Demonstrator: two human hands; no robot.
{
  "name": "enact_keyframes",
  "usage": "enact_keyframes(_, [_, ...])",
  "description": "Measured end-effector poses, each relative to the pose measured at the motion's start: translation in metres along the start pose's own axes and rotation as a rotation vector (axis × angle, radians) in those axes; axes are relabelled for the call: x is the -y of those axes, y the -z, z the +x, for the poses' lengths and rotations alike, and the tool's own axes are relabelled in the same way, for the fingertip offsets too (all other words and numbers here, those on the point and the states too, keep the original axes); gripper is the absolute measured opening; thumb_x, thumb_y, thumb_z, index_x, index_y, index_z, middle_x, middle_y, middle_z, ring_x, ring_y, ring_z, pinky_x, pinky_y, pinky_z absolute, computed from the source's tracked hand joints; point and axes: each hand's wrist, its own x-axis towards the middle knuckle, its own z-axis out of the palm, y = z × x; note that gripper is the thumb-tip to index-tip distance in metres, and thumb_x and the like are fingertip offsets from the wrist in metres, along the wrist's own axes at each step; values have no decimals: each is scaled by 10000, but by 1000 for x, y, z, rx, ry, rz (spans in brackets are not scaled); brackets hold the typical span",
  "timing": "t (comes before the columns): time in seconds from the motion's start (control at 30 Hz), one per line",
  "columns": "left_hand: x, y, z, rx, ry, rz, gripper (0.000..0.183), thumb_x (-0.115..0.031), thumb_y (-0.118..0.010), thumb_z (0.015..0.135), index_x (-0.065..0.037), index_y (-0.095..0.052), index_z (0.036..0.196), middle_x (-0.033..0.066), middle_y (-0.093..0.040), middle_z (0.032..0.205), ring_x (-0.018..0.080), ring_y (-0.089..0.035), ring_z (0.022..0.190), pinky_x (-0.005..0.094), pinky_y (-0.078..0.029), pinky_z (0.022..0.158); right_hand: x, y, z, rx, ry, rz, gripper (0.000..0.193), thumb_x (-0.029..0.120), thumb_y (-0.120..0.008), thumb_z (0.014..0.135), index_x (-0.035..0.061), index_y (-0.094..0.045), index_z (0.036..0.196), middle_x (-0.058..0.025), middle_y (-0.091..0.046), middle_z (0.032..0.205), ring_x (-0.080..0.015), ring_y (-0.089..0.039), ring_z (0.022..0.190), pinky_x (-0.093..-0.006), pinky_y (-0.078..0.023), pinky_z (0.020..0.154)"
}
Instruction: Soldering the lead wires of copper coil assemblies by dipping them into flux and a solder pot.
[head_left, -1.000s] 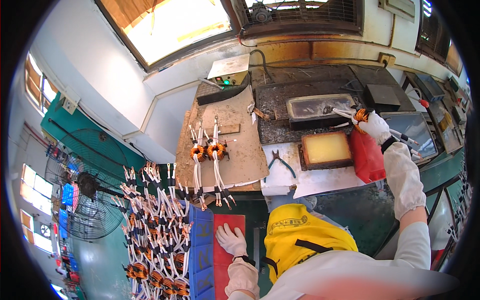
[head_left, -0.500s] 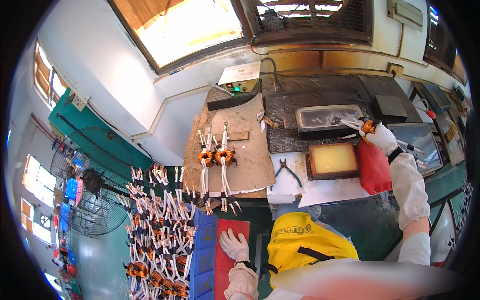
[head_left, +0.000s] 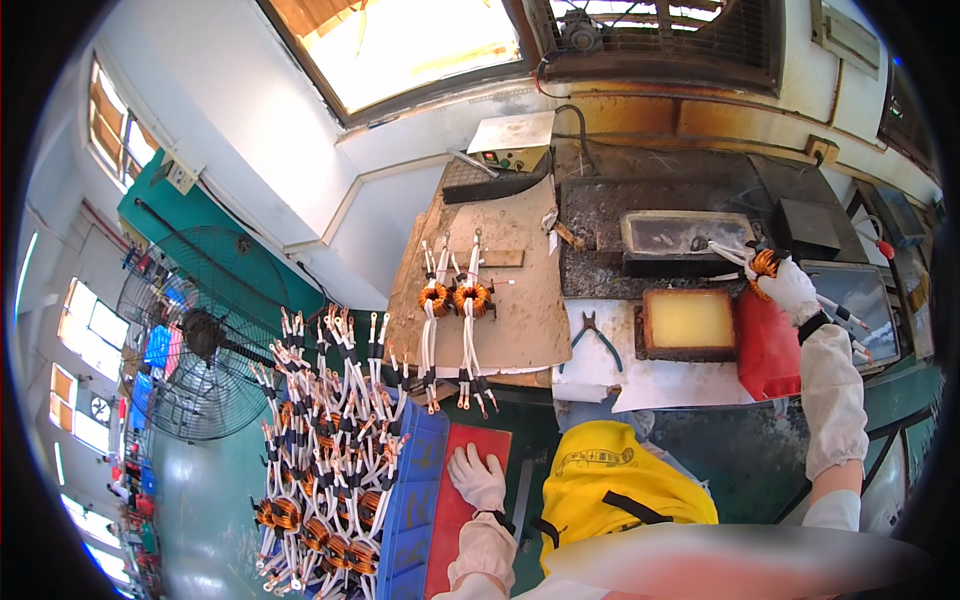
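My right hand point(head_left: 790, 290), in a white glove, is closed around a copper-wound toroidal coil point(head_left: 766, 263) with white leads. The coil is held tilted, and some lead ends reach over the right part of a dark rectangular pot point(head_left: 670, 265) with a greyish, shiny surface. Other leads stick out on the far side of the hand, toward the right. My left hand point(head_left: 477, 480), also gloved, lies flat with fingers apart on a red board point(head_left: 440, 545) beside a blue crate point(head_left: 415, 490). It holds nothing.
Two similar coils point(head_left: 472, 298) lie on cardboard point(head_left: 530, 340). Pliers point(head_left: 597, 340), a yellow-filled tray point(head_left: 690, 320) and a red container point(head_left: 768, 350) stand along the bench front. Many leaded coils point(head_left: 330, 480) crowd beside the crate. A wire-cage fan point(head_left: 200, 335) stands left; a control box point(head_left: 512, 140) sits behind.
The whole view has shifted, so the bench appears farther right. My right hand still grips the coil near the pot, and my left hand still rests on the red board.
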Motion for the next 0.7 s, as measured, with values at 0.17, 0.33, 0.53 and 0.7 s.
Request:
enact_keyframes(0.17, [0, -2, 2, 0, -19, -4, 447, -306, -595, 839, -51, -577, 1205, 187, -534, 1254, 389, -477, 1192, 532, -350, 1068, -3, 1, 1, 24, -13, -6, 584, 376, -651, 750, -29, -549, 1159, -251, -670, 1021, -413, -647, 966, -457, -526, 826])
enact_keyframes(0.33, [2, -4, -1, -12, -18, 3, 445, -306, -594, 836, -52, -577, 1201, 185, -537, 1247, 390, -478, 1188, 532, -354, 1064, -1, 1, 1, 34, -13, -7, 572, 365, -638, 759, -36, -553, 1157, -261, -665, 1026, -415, -643, 974, -454, -521, 829])
enact_keyframes(0.53, [2, -4, 0, -17, -20, -5, 446, -312, -592, 840, -56, -576, 1206, 182, -534, 1252, 389, -476, 1195, 531, -351, 1067, -1, 2, 0, 32, -6, -3, 562, 363, -638, 762, -35, -556, 1150, -263, -665, 1021, -413, -644, 969, -455, -521, 826])
enact_keyframes(0.7, [3, -4, 0, -15, -22, 1, 449, -317, -590, 842, -58, -576, 1208, 182, -536, 1252, 388, -479, 1191, 529, -351, 1069, -3, 1, 1, 38, 2, 5, 573, 357, -625, 744, -35, -559, 1157, -284, -661, 1013, -425, -643, 975, -466, -518, 843])
